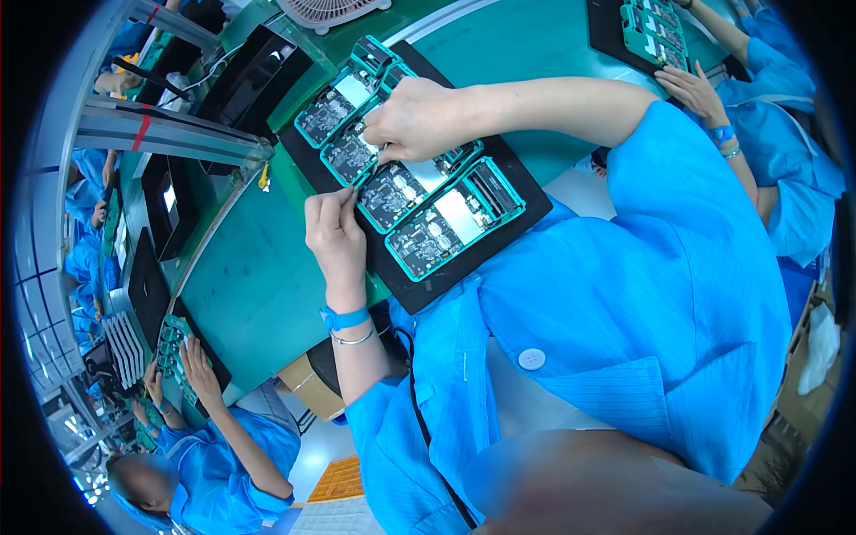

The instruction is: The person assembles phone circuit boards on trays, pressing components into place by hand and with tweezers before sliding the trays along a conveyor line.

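Lying beneath the right hand [417,120], beside the left hand [336,236], are circuit boards [390,198].

Left fingers [344,201] and right fingers [378,130] at teal-framed circuit boards [426,239].

We see a green desk [254,281], and at the top of the view there is a beige plastic grille [325,9]. On the left we find a grey metal post [187,143] with a band of red tape [141,127]. Beyond the desk's near edge we notice a cardboard box [310,383] and an orange panel [337,481]. One co-worker [232,459] in blue is at lower left; at right we see another person [771,174] and, lower, a white plastic bag [818,349].
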`<action>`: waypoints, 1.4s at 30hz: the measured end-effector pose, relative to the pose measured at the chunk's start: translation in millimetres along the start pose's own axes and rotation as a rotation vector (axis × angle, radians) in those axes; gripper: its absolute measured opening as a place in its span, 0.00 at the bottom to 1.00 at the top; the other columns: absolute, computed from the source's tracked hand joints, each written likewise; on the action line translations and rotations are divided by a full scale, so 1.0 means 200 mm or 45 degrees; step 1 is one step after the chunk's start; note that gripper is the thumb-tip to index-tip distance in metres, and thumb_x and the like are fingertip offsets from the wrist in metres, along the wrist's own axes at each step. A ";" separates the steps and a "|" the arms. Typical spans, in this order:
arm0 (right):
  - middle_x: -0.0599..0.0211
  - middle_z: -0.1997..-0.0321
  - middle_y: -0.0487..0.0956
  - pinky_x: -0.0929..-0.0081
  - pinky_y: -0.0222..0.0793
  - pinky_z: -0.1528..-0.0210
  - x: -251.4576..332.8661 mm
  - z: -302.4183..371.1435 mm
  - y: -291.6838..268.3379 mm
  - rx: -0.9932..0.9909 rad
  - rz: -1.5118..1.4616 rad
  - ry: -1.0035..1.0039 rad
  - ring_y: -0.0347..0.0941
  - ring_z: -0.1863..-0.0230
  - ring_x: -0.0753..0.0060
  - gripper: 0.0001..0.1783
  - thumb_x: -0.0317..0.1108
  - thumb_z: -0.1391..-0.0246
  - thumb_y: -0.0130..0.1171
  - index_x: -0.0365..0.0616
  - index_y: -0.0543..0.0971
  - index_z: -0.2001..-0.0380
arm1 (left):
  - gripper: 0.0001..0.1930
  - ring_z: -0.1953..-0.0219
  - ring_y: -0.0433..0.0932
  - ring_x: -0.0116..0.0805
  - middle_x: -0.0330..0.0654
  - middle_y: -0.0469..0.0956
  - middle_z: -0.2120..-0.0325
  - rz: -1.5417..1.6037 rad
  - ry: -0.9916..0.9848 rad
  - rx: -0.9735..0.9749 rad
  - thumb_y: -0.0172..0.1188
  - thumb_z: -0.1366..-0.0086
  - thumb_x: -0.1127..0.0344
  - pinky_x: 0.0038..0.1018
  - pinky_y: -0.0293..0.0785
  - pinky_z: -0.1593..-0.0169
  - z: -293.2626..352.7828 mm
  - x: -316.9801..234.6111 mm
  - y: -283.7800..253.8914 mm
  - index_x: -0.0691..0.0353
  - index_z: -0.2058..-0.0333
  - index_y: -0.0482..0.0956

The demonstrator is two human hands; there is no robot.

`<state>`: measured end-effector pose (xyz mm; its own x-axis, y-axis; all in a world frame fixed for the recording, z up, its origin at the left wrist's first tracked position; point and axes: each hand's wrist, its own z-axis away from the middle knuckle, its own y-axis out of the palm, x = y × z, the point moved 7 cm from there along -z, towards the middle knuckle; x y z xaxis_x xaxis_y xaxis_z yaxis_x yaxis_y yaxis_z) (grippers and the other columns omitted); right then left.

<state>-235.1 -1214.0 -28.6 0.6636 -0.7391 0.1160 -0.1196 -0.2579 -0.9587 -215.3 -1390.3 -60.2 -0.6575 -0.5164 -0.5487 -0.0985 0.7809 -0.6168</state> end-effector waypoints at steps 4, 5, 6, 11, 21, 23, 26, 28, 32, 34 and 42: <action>0.64 0.68 0.81 0.58 0.76 0.69 0.00 0.01 0.03 0.063 -0.002 0.068 0.82 0.69 0.54 0.14 0.44 0.47 0.66 0.44 0.81 0.70 | 0.03 0.68 0.79 0.42 0.46 0.75 0.70 -0.004 0.025 0.028 0.65 0.39 0.80 0.35 0.76 0.65 -0.01 -0.01 0.02 0.67 0.66 0.83; 0.63 0.67 0.81 0.58 0.77 0.68 0.00 0.02 0.04 0.082 0.013 0.091 0.82 0.69 0.54 0.14 0.44 0.47 0.66 0.44 0.82 0.69 | 0.03 0.68 0.79 0.42 0.46 0.75 0.70 -0.002 0.026 0.030 0.65 0.39 0.80 0.35 0.76 0.65 0.00 -0.01 0.02 0.67 0.66 0.83; 0.63 0.67 0.81 0.58 0.77 0.68 0.00 0.01 0.04 0.082 0.014 0.095 0.82 0.69 0.54 0.14 0.44 0.47 0.66 0.44 0.82 0.69 | 0.04 0.68 0.79 0.42 0.46 0.76 0.69 -0.004 0.030 0.033 0.65 0.39 0.80 0.35 0.76 0.65 0.00 -0.01 0.02 0.66 0.66 0.83; 0.63 0.66 0.82 0.59 0.78 0.67 0.01 0.00 0.05 0.137 -0.001 0.116 0.83 0.68 0.54 0.14 0.44 0.46 0.66 0.43 0.83 0.69 | 0.04 0.68 0.79 0.42 0.46 0.75 0.69 -0.007 0.022 0.044 0.64 0.39 0.81 0.35 0.76 0.65 0.03 -0.03 0.02 0.66 0.66 0.83; 0.63 0.67 0.83 0.59 0.77 0.68 0.02 0.00 0.06 0.169 0.002 0.092 0.82 0.69 0.54 0.14 0.44 0.46 0.66 0.43 0.83 0.69 | 0.06 0.67 0.79 0.42 0.47 0.75 0.70 -0.041 0.028 0.091 0.63 0.41 0.83 0.36 0.76 0.65 0.03 -0.05 0.03 0.67 0.66 0.82; 0.62 0.67 0.83 0.59 0.77 0.69 0.02 0.00 0.06 0.166 0.003 0.094 0.82 0.69 0.54 0.14 0.44 0.46 0.66 0.43 0.83 0.69 | 0.06 0.67 0.79 0.43 0.47 0.75 0.70 -0.046 0.030 0.092 0.63 0.41 0.83 0.36 0.76 0.65 0.03 -0.05 0.03 0.67 0.66 0.82; 0.62 0.67 0.83 0.60 0.78 0.69 0.02 0.00 0.06 0.182 0.024 0.078 0.82 0.69 0.54 0.14 0.44 0.46 0.66 0.43 0.83 0.69 | 0.06 0.68 0.79 0.43 0.47 0.75 0.70 -0.037 0.034 0.090 0.63 0.41 0.83 0.36 0.76 0.66 0.03 -0.05 0.03 0.67 0.66 0.82; 0.62 0.67 0.83 0.60 0.78 0.69 0.02 0.00 0.07 0.204 0.034 0.085 0.83 0.69 0.54 0.14 0.44 0.45 0.66 0.42 0.83 0.69 | 0.06 0.68 0.79 0.43 0.47 0.75 0.70 -0.051 0.036 0.083 0.63 0.41 0.83 0.36 0.76 0.66 0.04 -0.06 0.03 0.67 0.66 0.82; 0.62 0.66 0.83 0.60 0.79 0.69 0.03 -0.01 0.07 0.238 0.047 0.090 0.83 0.68 0.54 0.14 0.43 0.45 0.66 0.42 0.83 0.68 | 0.06 0.68 0.78 0.43 0.47 0.75 0.70 -0.052 0.046 0.083 0.63 0.41 0.83 0.36 0.75 0.66 0.04 -0.06 0.03 0.67 0.66 0.82; 0.61 0.66 0.83 0.59 0.79 0.69 0.03 0.00 0.07 0.232 0.039 0.078 0.83 0.68 0.54 0.14 0.43 0.44 0.65 0.42 0.82 0.68 | 0.06 0.68 0.78 0.44 0.47 0.75 0.70 -0.059 0.050 0.082 0.63 0.41 0.83 0.37 0.75 0.66 0.04 -0.06 0.03 0.66 0.66 0.82; 0.61 0.66 0.83 0.59 0.79 0.69 0.04 0.00 0.07 0.233 0.061 0.025 0.83 0.69 0.54 0.14 0.43 0.43 0.64 0.42 0.81 0.68 | 0.07 0.68 0.78 0.44 0.47 0.75 0.70 -0.074 0.033 0.092 0.63 0.42 0.83 0.37 0.75 0.66 0.04 -0.05 0.03 0.66 0.66 0.82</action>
<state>-231.7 -1223.9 -41.0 0.6456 -0.7602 0.0724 -0.0135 -0.1062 -0.9943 -203.1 -1382.9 -63.2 -0.6716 -0.5501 -0.4964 -0.0834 0.7217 -0.6871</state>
